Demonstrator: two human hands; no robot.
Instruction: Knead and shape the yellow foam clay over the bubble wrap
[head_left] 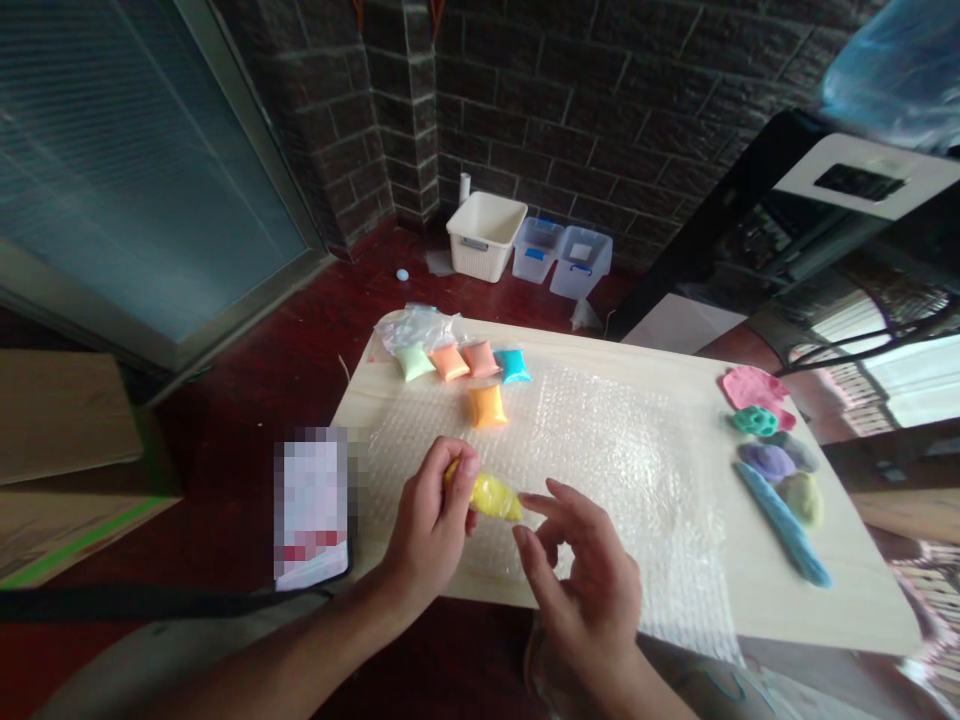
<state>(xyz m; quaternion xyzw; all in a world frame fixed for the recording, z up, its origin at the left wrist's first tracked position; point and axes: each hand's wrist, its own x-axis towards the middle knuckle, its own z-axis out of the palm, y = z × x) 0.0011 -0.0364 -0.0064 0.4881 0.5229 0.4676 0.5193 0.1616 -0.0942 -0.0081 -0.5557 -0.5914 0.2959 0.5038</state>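
Observation:
Between thumb and fingers, my left hand (435, 515) grips a small yellow packet of modelling clay (493, 497), its free end pointing right. My right hand (581, 565) is just beside that end, fingers apart and holding nothing; whether a fingertip touches the packet I cannot tell. Beyond them an orange-yellow clay packet (487, 406) lies on bubble wrap (615, 440). Behind it is a row of packets: pale green (412, 362), orange (450, 363), salmon (481, 359) and turquoise (514, 366).
Shaped clay pieces lie at the table's (840, 590) right: a pink piece (754, 388), a green one (755, 420), a purple one (766, 461) and a long blue roll (784, 525). Crumpled clear plastic (420, 328) is at the back left. Bins (486, 240) stand on the floor beyond.

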